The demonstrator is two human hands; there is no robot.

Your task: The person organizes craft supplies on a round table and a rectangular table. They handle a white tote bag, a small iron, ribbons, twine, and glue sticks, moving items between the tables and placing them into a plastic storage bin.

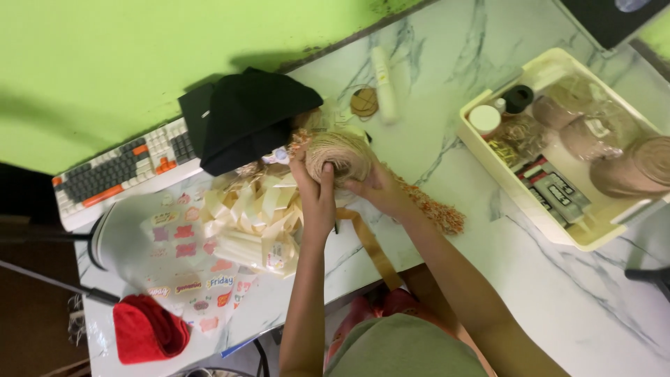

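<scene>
Both hands clamped on the round tan ball of jute twine [340, 156] above the white marble table [558, 293]: left hand [315, 190] fingers curled over its front, right hand [377, 187] gripping its right side, beside cream ribbon bundle [255, 216].

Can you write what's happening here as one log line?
left hand: grips round beige twine ball | right hand: grips ball's other side | beside: cream ribbon pile | surface: white marble table

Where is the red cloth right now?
The red cloth lies at the lower left of the head view, on the table's near corner beside the sticker sheet.
</scene>
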